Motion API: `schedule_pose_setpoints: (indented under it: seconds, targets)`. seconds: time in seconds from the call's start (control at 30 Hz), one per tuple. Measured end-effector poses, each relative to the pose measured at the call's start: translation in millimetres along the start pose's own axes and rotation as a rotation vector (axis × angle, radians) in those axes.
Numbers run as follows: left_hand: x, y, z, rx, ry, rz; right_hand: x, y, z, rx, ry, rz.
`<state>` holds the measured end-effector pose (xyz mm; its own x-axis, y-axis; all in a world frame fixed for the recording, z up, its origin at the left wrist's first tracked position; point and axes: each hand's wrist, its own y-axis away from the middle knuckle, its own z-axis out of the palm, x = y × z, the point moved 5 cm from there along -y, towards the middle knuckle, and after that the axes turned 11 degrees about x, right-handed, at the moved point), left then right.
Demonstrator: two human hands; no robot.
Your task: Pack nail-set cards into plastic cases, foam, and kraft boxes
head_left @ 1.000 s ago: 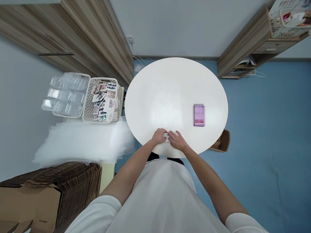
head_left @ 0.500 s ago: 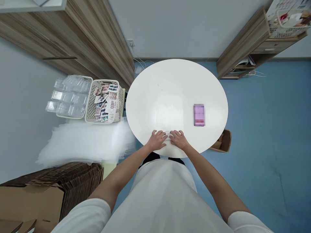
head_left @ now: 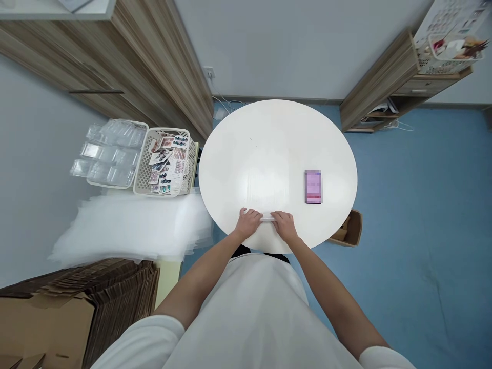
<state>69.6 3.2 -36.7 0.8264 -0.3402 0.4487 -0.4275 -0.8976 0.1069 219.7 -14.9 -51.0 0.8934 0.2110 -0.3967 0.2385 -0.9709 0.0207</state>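
Left hand (head_left: 249,222): grip closed on left end of clear packet (head_left: 267,218)
Right hand (head_left: 284,224): grip closed on packet's right end
Packet: flat at near edge of desk (head_left: 269,148)
Phone (head_left: 312,186): farther right on desk
Basket (head_left: 166,160): left, off desk

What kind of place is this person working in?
Probably a small packing room in an office. A basket of printed cards, a tray of clear plastic cases, a heap of clear bags and flattened cartons flank a round white table.
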Motion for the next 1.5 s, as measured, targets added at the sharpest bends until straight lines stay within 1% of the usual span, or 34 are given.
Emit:
schedule_pose_setpoints:
  seconds: [0.1, 0.2, 0.3, 0.37, 0.4, 0.47, 0.53, 0.57, 0.6, 0.67, 0.73, 0.8, 0.9, 0.97, 1.07, 1.17, 1.23, 1.3, 1.4, 1.5]
  targets:
    - [-1, -5, 0, -0.009, 0.023, -0.009, 6, -1, -1, -0.013, -0.106, 0.098]
    - [-4, -15, 4, -0.062, 0.061, -0.02, 15, -2, 1, -0.039, -0.204, 0.181]
    - [-10, -27, 12, -0.132, 0.087, -0.105, 24, -5, 7, -0.051, -0.234, 0.281]
    - [-14, -34, 15, -0.163, 0.101, -0.175, 28, -9, 12, -0.048, -0.202, 0.323]
    - [-16, -36, 15, -0.157, 0.096, -0.205, 30, -12, 15, -0.037, -0.173, 0.339]
    - [-19, -38, 10, -0.081, 0.044, -0.241, 34, -16, 18, 0.002, -0.11, 0.381]
    - [-19, -36, 1, 0.022, -0.031, -0.203, 37, -19, 20, 0.039, -0.07, 0.428]
    - [-17, -34, -1, 0.042, -0.052, -0.142, 38, -20, 21, 0.052, -0.063, 0.441]
    - [-14, -31, 0, 0.028, -0.056, -0.059, 39, -21, 21, 0.062, -0.06, 0.445]
    - [-9, -25, 7, -0.06, -0.04, 0.101, 38, -22, 18, 0.1, -0.029, 0.446]
    - [-8, -21, 17, -0.127, -0.027, 0.181, 35, -20, 11, 0.149, 0.036, 0.412]
    - [-12, -21, 24, -0.132, -0.015, 0.187, 27, -16, 5, 0.16, 0.095, 0.292]
    - [-15, -23, 29, -0.113, 0.016, 0.183, 11, -5, 5, 0.076, 0.11, 0.041]
    - [-15, -25, 29, -0.12, 0.014, 0.183, 7, 4, 9, 0.013, 0.105, -0.043]
    - [-14, -28, 29, -0.154, -0.01, 0.175, 11, 9, 16, -0.045, 0.098, -0.038]
    - [-12, -30, 27, -0.169, -0.024, 0.168, 16, 2, 21, -0.078, 0.082, -0.003]
    - [-10, -29, 26, -0.173, -0.046, 0.176, 17, -2, 21, -0.099, 0.069, -0.011]
    - [-7, -24, 25, -0.183, -0.08, 0.184, 13, -2, 21, -0.126, 0.042, -0.047]
    - [-4, -10, 22, -0.203, -0.118, 0.171, 5, 9, 17, -0.177, -0.048, -0.11]
    - [-2, 3, 19, -0.212, -0.103, 0.151, 2, 19, 11, -0.221, -0.172, -0.1]
